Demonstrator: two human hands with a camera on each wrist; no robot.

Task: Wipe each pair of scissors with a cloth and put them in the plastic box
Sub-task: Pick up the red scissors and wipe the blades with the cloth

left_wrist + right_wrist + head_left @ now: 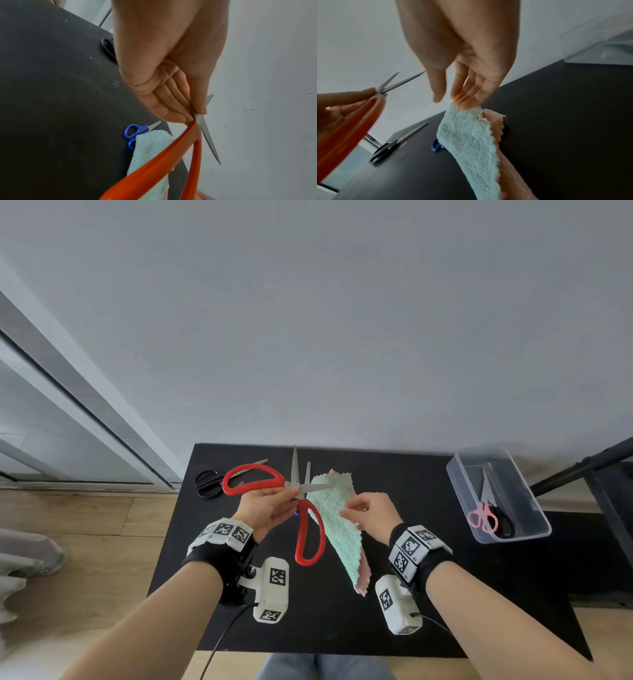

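My left hand (265, 510) pinches the open red scissors (301, 501) at the pivot. My right hand (371, 517) pinches the cloth (337, 522), just right of the upward-pointing blades.

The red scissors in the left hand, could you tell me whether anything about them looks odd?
The red scissors are splayed wide open, blades bare, while the left hand pinches them near the pivot. The right hand holds the cloth off the blades.
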